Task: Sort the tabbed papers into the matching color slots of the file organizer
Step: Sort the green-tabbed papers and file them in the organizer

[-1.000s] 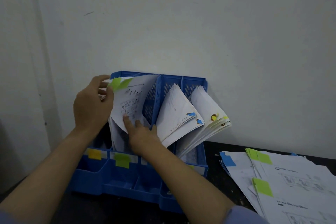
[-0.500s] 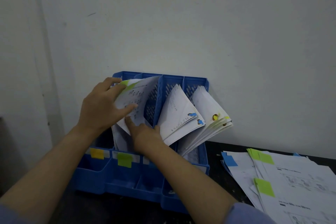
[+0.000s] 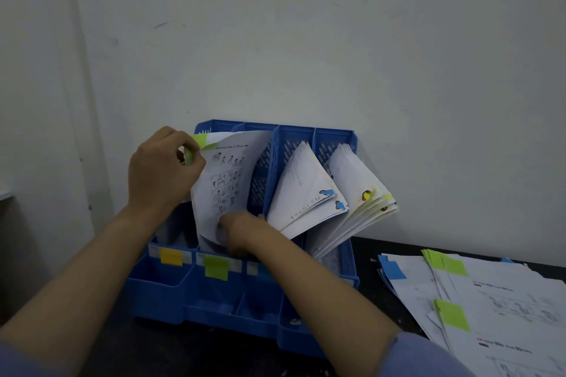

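A blue file organizer [image 3: 211, 303] stands against the wall, its front marked with a yellow label [image 3: 171, 256] and a green label [image 3: 216, 267]. A green-tabbed paper [image 3: 228, 177] stands in the green slot. My left hand [image 3: 162, 168] pinches its top corner at the green tab. My right hand [image 3: 240, 231] holds the sheet's lower edge down inside the slot, fingers partly hidden. Blue-tabbed papers [image 3: 303, 193] lean in the third slot, and another bundle [image 3: 358, 193] leans in the fourth.
A loose pile of tabbed papers [image 3: 477, 294] lies on the dark table at the right, showing green tabs and a blue tab [image 3: 393, 270]. The white wall rises directly behind the organizer. Small front compartments line the organizer's base.
My left hand moved from lying over the sheet to pinching its top corner at the green tab. My right hand slid lower into the green slot with the paper's bottom edge.
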{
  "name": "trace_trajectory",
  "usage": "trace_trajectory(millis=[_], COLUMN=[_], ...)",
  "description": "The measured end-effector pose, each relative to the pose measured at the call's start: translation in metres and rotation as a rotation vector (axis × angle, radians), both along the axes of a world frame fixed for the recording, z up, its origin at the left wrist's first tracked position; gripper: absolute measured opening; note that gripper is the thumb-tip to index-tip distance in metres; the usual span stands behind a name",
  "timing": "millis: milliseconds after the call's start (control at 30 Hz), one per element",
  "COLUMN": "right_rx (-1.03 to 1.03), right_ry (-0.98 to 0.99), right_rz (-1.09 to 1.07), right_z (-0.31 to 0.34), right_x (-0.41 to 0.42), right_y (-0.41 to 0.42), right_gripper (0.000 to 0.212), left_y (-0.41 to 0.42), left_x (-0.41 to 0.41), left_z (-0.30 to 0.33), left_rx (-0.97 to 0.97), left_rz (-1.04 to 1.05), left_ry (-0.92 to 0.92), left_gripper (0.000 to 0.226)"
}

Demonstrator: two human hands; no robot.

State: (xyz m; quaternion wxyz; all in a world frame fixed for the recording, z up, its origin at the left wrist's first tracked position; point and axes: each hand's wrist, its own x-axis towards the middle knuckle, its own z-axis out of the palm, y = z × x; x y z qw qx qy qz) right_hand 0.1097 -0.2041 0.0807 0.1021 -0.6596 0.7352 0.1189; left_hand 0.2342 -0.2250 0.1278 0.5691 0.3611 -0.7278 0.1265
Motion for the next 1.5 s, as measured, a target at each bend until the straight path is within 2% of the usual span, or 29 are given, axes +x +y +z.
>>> trace_trajectory(millis=[67,133,233,367,433,500,600,633,700,800,833,900,967,1067,1167,1333,1500], right_rx=[0.036,0.024,-0.048,-0.03,-0.112,-0.167,-0.192,-0.201,-0.345,-0.858,-0.965,-0.998,-0.944,-0.87,-0.819,-0.763,-0.801], right_ry=[0.036,0.002,-0.218,-0.206,-0.154,-0.18,-0.209,-0.223,-0.355,-0.734,-0.813,-0.831,-0.73,-0.58,-0.584,-0.585,-0.589], right_rz=[0.013,0.053,0.147,0.197,0.242,0.223,0.187,0.187,0.158,0.122,0.144,0.213,0.254,0.256,0.25,0.264,0.26], right_z=[-0.001,0.002,0.006,0.011,0.011,0.006,0.002,0.001,0.003,0.019,0.028,0.047,0.06,0.066,0.061,0.049,0.056], right_x=[0.001,0.002,-0.003,-0.001,0.005,0.009,0.01,0.01,0.007,-0.005,-0.009,-0.016,-0.019,-0.027,-0.032,-0.031,-0.028], right_y=[-0.003,0.0,0.005,0.007,0.006,0.003,0.003,0.003,0.006,0.01,0.009,0.005,-0.001,-0.011,-0.017,-0.017,-0.011], right_gripper=[0.049,0.045,0.038,0.034,0.03,0.012,0.033,0.028,0.002,0.032,0.048,0.078,0.093,0.091,0.081,0.086,0.077], left_y=[0.0,0.0,0.001,0.003,0.003,0.004,0.003,0.003,0.003,0.003,0.003,0.004,0.006,0.008,0.009,0.014,0.021], left_x=[-0.001,-0.002,-0.003,-0.003,-0.003,-0.004,-0.004,-0.005,-0.005,-0.005,-0.005,-0.005,-0.005,-0.004,-0.001,-0.003,-0.004], left_z=[0.001,0.002,0.002,0.002,0.002,0.001,0.001,0.001,0.001,0.002,0.002,0.001,0.001,-0.001,-0.001,-0.006,-0.002], left_rx=[0.008,0.019,0.048,0.063,0.054,0.048,0.037,0.03,0.013,-0.013,-0.015,-0.022,-0.033,-0.031,-0.012,-0.001,0.021], left_rz=[0.008,0.016,0.011,0.002,-0.034,-0.062,-0.058,-0.05,-0.041,-0.038,-0.035,-0.033,-0.034,-0.031,-0.032,-0.015,-0.006], left_ry=[0.005,0.035,0.082,0.112,0.087,0.001,-0.111,-0.125,-0.123,-0.109,-0.109,-0.111,-0.122,-0.137,-0.142,-0.191,-0.198], left_gripper=[0.005,0.005,0.01,0.018,0.028,0.043,0.066,0.068,0.063,0.047,0.044,0.041,0.042,0.043,0.041,0.033,0.03])
